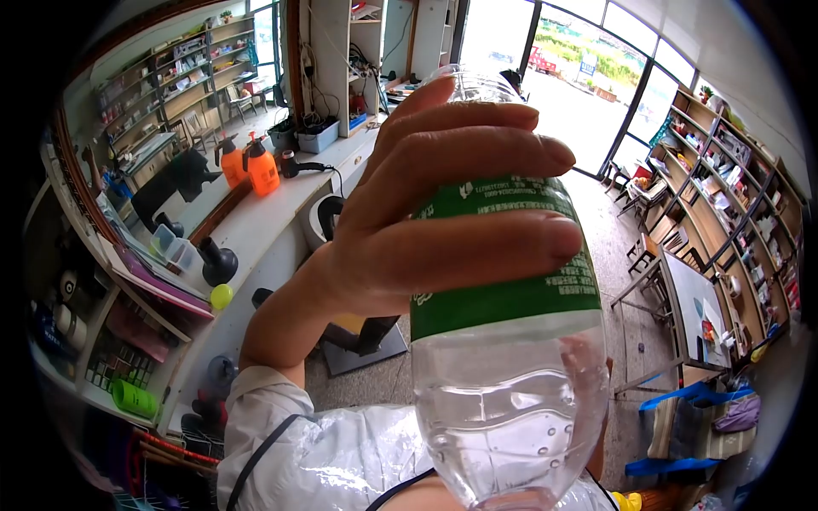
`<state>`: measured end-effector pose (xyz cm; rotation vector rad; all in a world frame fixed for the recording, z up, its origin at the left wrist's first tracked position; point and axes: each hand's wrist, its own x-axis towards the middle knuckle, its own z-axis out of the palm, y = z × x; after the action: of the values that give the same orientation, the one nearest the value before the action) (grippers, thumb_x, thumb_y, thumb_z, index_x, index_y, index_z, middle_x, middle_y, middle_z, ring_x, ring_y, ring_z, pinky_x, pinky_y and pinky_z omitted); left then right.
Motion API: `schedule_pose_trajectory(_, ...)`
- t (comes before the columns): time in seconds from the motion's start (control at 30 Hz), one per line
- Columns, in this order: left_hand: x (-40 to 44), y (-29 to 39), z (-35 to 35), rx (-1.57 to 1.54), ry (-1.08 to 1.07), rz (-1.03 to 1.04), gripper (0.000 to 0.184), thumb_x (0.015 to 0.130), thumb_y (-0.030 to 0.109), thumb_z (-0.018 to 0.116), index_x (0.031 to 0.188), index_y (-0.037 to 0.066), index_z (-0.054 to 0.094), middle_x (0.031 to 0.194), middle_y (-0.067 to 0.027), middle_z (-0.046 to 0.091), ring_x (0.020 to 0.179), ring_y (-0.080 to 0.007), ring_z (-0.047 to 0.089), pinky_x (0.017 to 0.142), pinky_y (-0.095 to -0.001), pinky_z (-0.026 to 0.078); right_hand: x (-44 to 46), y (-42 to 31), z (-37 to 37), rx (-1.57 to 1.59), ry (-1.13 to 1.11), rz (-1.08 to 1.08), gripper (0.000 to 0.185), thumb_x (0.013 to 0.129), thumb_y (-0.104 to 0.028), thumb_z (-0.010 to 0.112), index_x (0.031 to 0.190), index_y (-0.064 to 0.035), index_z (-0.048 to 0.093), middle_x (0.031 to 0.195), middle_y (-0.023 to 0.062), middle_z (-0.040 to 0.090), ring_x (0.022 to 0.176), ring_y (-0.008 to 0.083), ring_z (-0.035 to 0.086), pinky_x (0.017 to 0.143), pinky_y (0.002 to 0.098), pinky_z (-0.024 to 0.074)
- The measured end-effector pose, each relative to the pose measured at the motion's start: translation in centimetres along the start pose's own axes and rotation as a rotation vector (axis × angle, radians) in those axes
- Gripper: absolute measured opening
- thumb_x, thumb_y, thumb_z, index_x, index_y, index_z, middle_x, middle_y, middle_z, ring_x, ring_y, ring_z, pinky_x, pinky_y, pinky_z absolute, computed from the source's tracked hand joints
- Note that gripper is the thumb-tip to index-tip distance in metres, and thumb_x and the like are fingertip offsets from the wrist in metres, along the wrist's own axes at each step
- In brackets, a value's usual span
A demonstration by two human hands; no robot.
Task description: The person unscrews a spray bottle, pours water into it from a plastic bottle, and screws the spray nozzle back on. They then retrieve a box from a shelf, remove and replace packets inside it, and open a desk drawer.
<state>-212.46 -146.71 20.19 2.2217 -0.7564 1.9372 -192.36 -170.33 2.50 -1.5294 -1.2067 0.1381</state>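
My left hand (460, 213) is closed around a clear plastic bottle (503, 400) with a green label (503, 302) bearing white print. The bottle is very close to the camera, its base towards the top of the view and its narrow neck towards me at the bottom edge. Bubbles and clear liquid show inside its lower part. Behind the bottle's right side a strip of skin, probably my right hand or arm (600, 426), shows in part; its fingers are hidden. A shiny white cape or garment (341, 447) covers my front.
On the left counter (273, 209) before a large mirror stand an orange spray bottle (262, 166), a black hair dryer (302, 164) and a grey bin (318, 134). Shelves (724, 196) and a table (694, 298) stand at right. Glass doors (579, 77) are at the back.
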Motion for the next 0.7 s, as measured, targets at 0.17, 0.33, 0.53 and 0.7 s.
schedule_pose_trajectory(0.17,0.13,0.10,-0.07,-0.014,0.006,0.003,0.060,0.060,0.021,0.078,0.108,0.024,0.041,0.108,-0.0112,0.058,0.107,-0.0275,0.052,0.102,-0.0459,0.031,-0.05,0.05,0.10,0.013,0.007,0.001,0.029,0.074,0.005,0.066,0.101,-0.0048,0.063,0.102,0.0124,0.062,0.083,0.0172,0.064,0.070,0.0274,0.0536)
schedule_pose_trajectory(0.33,0.15,0.01,-0.07,0.011,0.018,0.009,0.060,0.060,0.020,0.078,0.107,0.024,0.041,0.107,-0.0115,0.058,0.107,-0.0281,0.052,0.102,-0.0462,0.031,-0.02,0.11,0.06,0.003,0.004,-0.013,0.029,0.074,0.004,0.066,0.101,-0.0050,0.063,0.102,0.0123,0.062,0.083,0.0174,0.065,0.069,0.0273,0.0537)
schedule_pose_trajectory(0.53,0.34,0.14,-0.07,0.013,0.030,0.018,0.060,0.061,0.019,0.078,0.107,0.023,0.040,0.106,-0.0116,0.058,0.106,-0.0285,0.052,0.101,-0.0459,0.032,0.14,0.18,0.09,0.029,-0.001,-0.012,0.030,0.073,0.005,0.067,0.101,-0.0047,0.064,0.102,0.0124,0.062,0.083,0.0175,0.064,0.069,0.0272,0.0538)
schedule_pose_trajectory(0.7,0.40,0.06,-0.11,0.061,0.030,0.036,0.058,0.062,0.017,0.078,0.105,0.022,0.039,0.105,-0.0125,0.058,0.105,-0.0289,0.053,0.100,-0.0460,0.033,0.19,0.36,0.19,0.052,-0.003,-0.001,0.030,0.073,0.006,0.065,0.101,-0.0044,0.063,0.103,0.0124,0.062,0.083,0.0171,0.064,0.070,0.0269,0.0534)
